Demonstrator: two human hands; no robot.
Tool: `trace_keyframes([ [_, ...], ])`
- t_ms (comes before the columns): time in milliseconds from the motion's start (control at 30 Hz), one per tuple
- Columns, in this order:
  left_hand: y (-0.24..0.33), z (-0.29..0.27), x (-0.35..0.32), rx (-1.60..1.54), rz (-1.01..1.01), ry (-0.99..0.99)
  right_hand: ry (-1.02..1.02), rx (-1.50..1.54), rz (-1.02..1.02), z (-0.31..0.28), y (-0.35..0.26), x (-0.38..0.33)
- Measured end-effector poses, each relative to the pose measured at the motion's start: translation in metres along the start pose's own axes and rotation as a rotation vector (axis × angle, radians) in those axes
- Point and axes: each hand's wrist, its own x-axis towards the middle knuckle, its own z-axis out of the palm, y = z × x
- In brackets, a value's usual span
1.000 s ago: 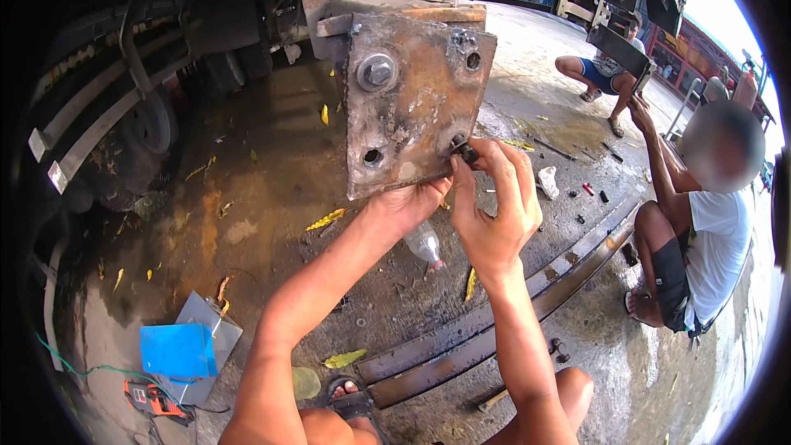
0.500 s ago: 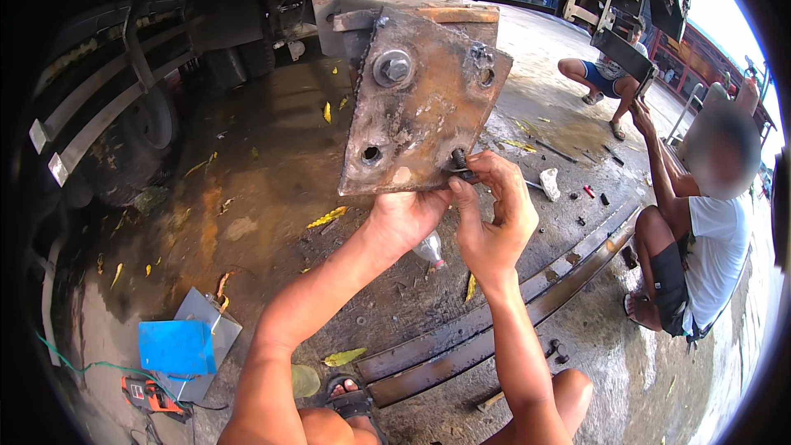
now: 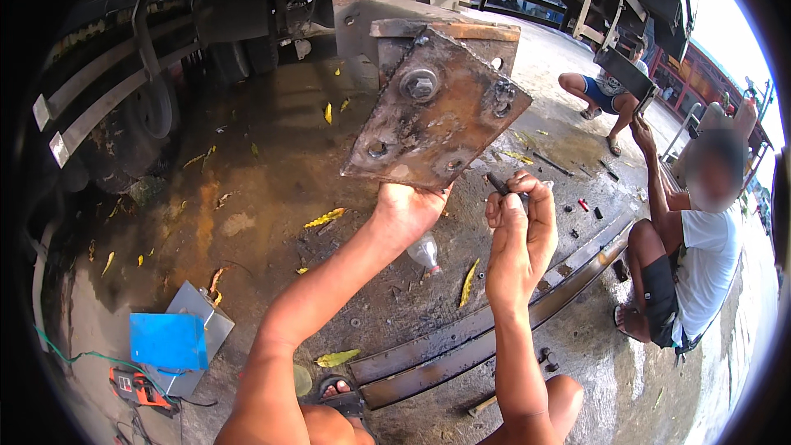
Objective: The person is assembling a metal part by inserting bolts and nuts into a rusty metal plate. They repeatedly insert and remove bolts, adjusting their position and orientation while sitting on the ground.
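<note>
A rusty square steel plate (image 3: 437, 128) with a hole near each corner sits tilted against a bracket (image 3: 375, 25) under a vehicle. A bolt head with washer (image 3: 421, 85) fills its upper left hole, and a bolt end (image 3: 503, 97) shows at the upper right. The two lower holes have no bolt in them. My left hand (image 3: 409, 208) grips the plate's lower edge from beneath, its fingers hidden behind the steel. Just below and right of the plate, my right hand (image 3: 521, 235) pinches a dark threaded bolt (image 3: 496, 184), apart from the plate.
Long curved steel strips (image 3: 445, 358) lie on the wet concrete by my foot. A plastic bottle (image 3: 424, 253) lies below the plate. At lower left are a blue sheet (image 3: 168, 341) and an orange power tool (image 3: 140, 387). A person in white (image 3: 709, 255) squats at right, another person (image 3: 606, 86) beyond.
My right hand has drawn the bolt out of the plate's lower right hole and moved it down and right. The plate has tilted, with my left hand still beneath it.
</note>
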Motion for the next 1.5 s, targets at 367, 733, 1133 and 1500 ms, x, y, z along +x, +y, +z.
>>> trace_keyframes([
  [367,0.094,0.033,-0.003,0.659,0.031,-0.361,-0.229,-0.658,-0.264,0.067,-0.037,0.050],
  [733,0.095,0.052,0.021,0.774,0.305,-0.619,-0.289,-0.841,-0.744,0.072,-0.038,0.066],
  [1133,0.093,0.061,0.029,0.806,0.359,-0.671,-0.351,-0.999,-1.068,0.071,-0.052,0.079],
  [1500,0.108,0.059,0.026,1.149,0.625,-0.578,-0.144,-0.905,-1.001,0.090,-0.025,0.077],
])
